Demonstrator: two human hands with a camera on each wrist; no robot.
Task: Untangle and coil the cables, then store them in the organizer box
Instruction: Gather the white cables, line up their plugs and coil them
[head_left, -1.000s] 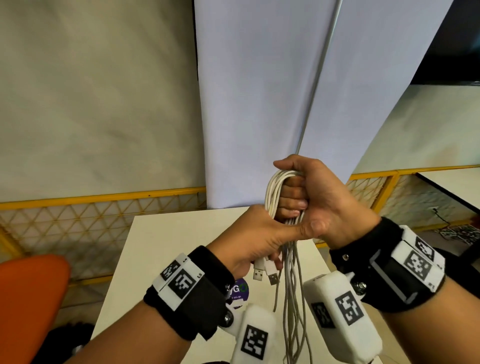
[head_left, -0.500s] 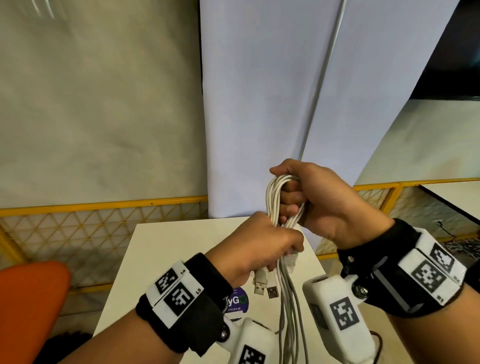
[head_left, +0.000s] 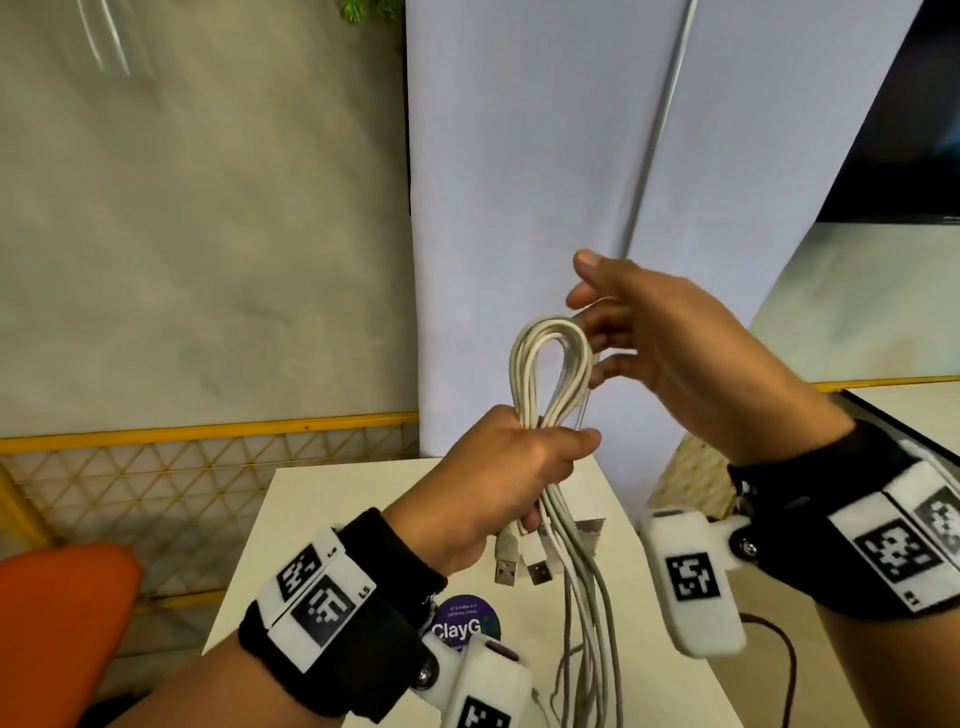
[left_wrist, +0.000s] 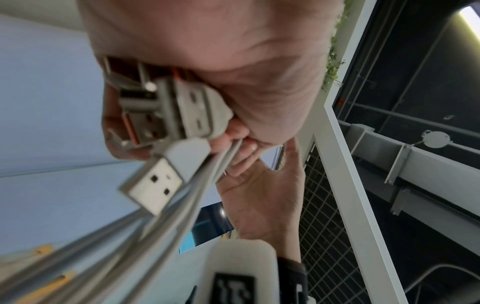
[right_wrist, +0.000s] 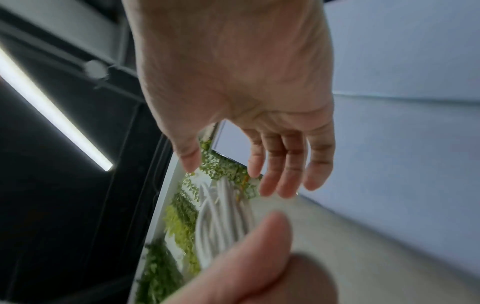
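1. Hanging folded in a bundle of white cables (head_left: 549, 374) above the white table (head_left: 311, 525), looped at the top, long strands trailing down past the table edge.
2. Gripping that bundle at its waist with the left hand (head_left: 498, 478), fingers curled tightly round the strands; two USB plugs (head_left: 521, 564) dangling just below the fist, seen close and blurred from the left wrist.
3. Having just let go at the top: right hand (head_left: 670, 353), clamped round the loop half a second ago, now spreading wide, fingers straight, holding nothing, fingertips near the loop but contact unclear.
4. Leaving the whole weight with the left hand, likely freeing the right to wrap or tidy the loose tails.
5. Looking gathered but not yet secured; loop splaying slightly, strands uneven.
6. Showing no organizer box in any view; a round purple sticker (head_left: 464, 621) lying on the table below.
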